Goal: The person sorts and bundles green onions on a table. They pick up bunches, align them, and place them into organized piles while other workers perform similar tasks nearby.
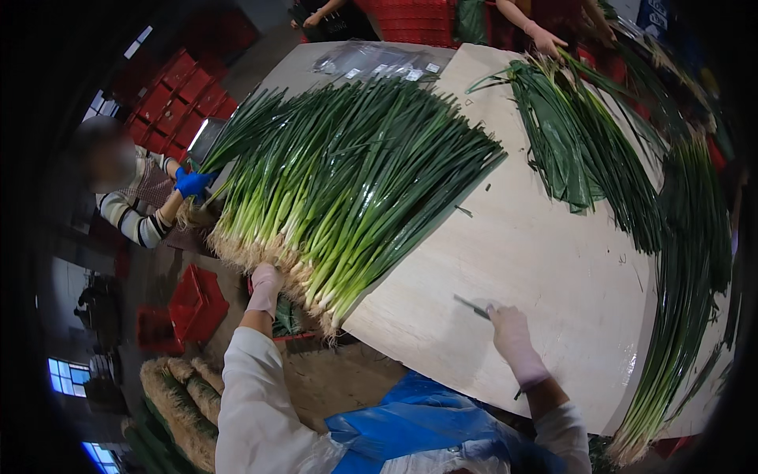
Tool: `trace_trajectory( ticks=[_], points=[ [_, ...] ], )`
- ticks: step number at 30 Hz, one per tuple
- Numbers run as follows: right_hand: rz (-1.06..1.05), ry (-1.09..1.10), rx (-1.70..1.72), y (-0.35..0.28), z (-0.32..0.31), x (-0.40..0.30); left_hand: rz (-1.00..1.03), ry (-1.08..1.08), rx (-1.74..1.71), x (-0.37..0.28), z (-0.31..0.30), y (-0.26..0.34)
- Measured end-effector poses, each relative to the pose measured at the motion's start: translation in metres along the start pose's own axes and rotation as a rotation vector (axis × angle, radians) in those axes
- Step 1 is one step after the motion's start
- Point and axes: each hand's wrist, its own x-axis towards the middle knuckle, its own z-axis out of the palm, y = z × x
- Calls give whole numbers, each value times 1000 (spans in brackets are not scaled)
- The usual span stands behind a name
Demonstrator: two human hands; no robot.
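Note:
A broad heap of green onions (361, 160) lies on the left part of the pale wooden table (515, 255), roots towards me. My left hand (266, 287), in a light pink glove, is at the rooted ends near the heap's lower edge; its fingertips are partly hidden, so whether it grips any stalks is unclear. Over the bare wood to the right, my right hand (514, 340), gloved alike, is closed around a small knife (472, 306), whose blade points up and left. More green onions (681, 284) lie in a long row along the table's right side.
At the left, a co-worker's blue-gloved hands (194, 182) hold stalks beside the heap. Another co-worker's gloved hand (545, 40) touches stalks at the top right. Clear plastic bags (379, 59) lie at the far edge. Red crates (198, 305) and rooted bundles (177, 409) are on the floor.

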Motion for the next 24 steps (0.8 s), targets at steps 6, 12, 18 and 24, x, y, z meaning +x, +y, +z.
trace_trajectory(
  ticks=[6,12,18,24],
  points=[
    [-95,153,51,6,1,-51,-46,-5,46,2,-4,4],
    [36,86,27,39,5,-106,-13,83,81,-9,-21,9],
    [182,181,96,61,15,-148,-4,241,-68,6,-19,2],
    [259,232,139,62,25,-148,132,614,-571,-3,-17,-9]
  ],
)
